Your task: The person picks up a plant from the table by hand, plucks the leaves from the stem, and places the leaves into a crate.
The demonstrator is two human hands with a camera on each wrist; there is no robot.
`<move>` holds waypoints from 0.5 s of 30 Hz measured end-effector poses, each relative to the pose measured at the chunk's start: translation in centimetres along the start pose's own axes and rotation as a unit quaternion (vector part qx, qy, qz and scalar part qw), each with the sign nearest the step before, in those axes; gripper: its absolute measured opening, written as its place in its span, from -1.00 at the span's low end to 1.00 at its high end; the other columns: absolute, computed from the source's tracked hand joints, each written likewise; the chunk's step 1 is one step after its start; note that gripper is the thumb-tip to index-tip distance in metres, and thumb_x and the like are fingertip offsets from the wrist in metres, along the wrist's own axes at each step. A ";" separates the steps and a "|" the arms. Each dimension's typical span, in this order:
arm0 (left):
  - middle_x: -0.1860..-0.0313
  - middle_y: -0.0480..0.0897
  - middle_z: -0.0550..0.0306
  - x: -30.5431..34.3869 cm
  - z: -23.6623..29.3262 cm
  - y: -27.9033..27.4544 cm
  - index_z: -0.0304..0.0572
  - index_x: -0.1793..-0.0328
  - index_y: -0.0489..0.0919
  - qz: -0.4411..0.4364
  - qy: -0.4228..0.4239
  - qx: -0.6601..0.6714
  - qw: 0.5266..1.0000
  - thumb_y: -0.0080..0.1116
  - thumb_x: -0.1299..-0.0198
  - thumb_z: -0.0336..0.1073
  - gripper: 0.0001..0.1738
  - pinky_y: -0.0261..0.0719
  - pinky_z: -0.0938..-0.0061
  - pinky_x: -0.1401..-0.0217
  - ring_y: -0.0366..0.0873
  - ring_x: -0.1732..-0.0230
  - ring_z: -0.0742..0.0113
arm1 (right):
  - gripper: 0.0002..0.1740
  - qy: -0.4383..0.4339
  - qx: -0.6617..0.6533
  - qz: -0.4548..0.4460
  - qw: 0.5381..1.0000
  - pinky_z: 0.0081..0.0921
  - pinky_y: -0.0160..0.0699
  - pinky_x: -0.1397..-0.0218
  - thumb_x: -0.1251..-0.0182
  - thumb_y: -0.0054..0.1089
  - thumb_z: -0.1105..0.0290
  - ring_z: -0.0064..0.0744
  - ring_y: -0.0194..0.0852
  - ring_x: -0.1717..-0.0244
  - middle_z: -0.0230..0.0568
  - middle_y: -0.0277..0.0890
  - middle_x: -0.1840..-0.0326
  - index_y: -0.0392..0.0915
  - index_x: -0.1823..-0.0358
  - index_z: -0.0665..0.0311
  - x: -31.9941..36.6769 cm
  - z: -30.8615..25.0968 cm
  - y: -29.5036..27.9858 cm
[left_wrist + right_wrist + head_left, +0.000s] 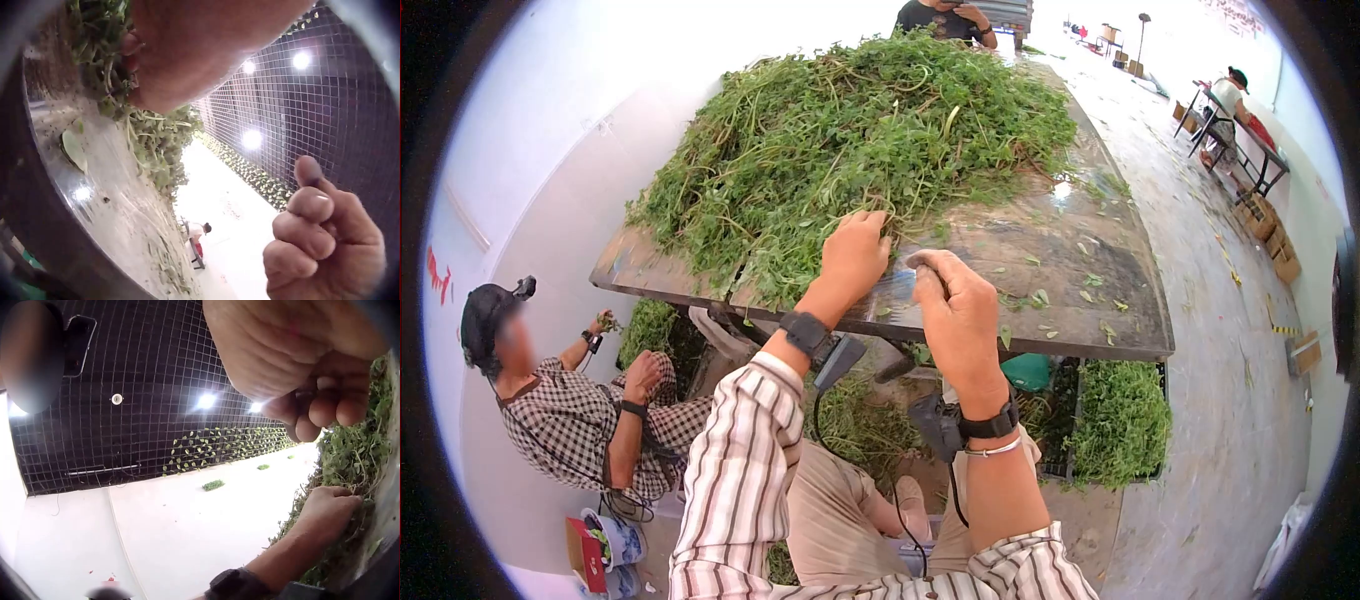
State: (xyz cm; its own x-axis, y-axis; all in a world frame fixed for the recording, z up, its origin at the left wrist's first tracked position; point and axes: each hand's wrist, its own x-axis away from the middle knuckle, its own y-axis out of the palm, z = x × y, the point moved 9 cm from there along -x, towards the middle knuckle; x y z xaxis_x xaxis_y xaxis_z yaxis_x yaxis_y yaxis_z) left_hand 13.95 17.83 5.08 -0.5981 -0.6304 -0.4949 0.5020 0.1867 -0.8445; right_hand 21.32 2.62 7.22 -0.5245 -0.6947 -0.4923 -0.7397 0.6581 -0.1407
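A large heap of leafy green stems covers much of a worn wooden table. At the heap's near edge the left hand grips some stems, its fingertips partly hidden among the leaves; the left wrist view shows its curled fingers against the greens. To its right, above the table's front edge, the right hand is raised with curled fingers. Nothing shows in the right hand in the left wrist view, and the right wrist view also shows its fingers bent in.
Loose leaves lie on the table's right part. Below stand trays of greens and a green object. A person in a checked shirt sits at the left; another person is beyond the heap. Cables hang from the wrist cameras.
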 end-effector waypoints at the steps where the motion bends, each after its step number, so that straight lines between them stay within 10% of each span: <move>1: 0.13 0.56 -0.02 -0.3 0.1 0.2 -0.19 -0.01 0.55 0.000 0.001 0.001 1.000 0.11 -0.07 -0.32 -0.66 0.48 0.22 0.00 0.49 0.04 0.00 | -0.80 0.002 -0.009 -0.002 1.000 -0.28 0.47 0.13 -0.20 0.01 0.49 0.08 0.51 0.21 0.09 0.54 0.24 0.53 0.20 0.43 0.0 -0.1 -0.1; 15: 0.35 0.55 0.08 1.7 -0.6 -0.9 -0.11 0.21 0.68 0.011 0.013 0.063 0.998 0.18 -0.02 -0.29 -0.79 0.44 0.29 0.16 0.46 0.21 0.08 | -0.79 -0.002 -0.013 -0.001 1.000 -0.28 0.47 0.14 -0.21 -0.01 0.50 0.08 0.50 0.23 0.09 0.53 0.26 0.52 0.19 0.44 0.0 -0.5 -0.1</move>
State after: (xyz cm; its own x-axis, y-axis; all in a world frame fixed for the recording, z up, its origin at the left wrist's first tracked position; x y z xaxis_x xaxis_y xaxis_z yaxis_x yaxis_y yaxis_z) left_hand 12.12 17.02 4.92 -0.6013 -0.6073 -0.5192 0.5881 0.1034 -0.8021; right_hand 21.18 2.42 7.63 -0.5216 -0.6950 -0.4950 -0.7515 0.6489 -0.1193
